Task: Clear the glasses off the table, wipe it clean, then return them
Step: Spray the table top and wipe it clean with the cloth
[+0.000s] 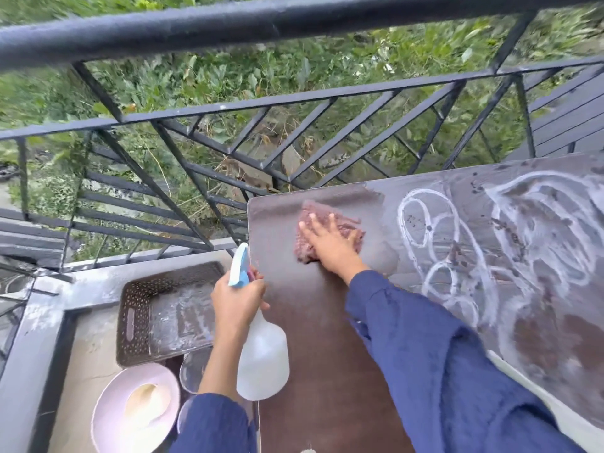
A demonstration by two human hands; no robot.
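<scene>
Brown basket [134,318], pink bowl [104,403] beside table [327,338]; left hand [237,299] grips bottle [263,361], right hand [330,243] presses cloth [313,214].

Tabletop [327,338] is lying open rightward; railing [294,18] is fencing its far edge; basket [130,322] and, seemingly, glasses [192,371] are crowding the left

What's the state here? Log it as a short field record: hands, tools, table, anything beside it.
right hand: pressed flat on the cloth, near the table's far left corner
left hand: grips the spray bottle at its blue trigger head
table: left part dark and streak-free; right part covered in white soapy streaks
beside table: brown basket, pink bowl
stage: wiping, not finished
</scene>
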